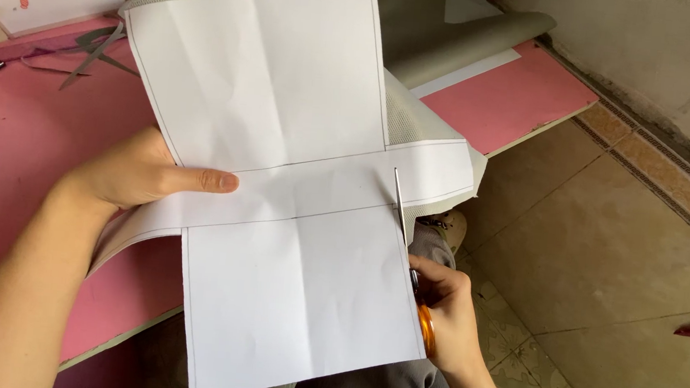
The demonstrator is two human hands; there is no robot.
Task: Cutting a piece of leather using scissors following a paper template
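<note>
Paper (280,172), a creased white cross-shaped sheet, hangs over a pink table's (17,140) edge, backed by grey mesh fabric (414,121). Left hand (134,176) pinches its left flap, thumb on top. Right hand (447,307) grips orange-handled scissors (407,241), fingers closed in the loops, blades along the sheet's right edge.

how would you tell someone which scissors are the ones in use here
Start at the big white cross-shaped paper pattern over the pink table. At its right edge, the right hand grips orange-handled scissors; the grey scissors lie untouched on the table.
</note>
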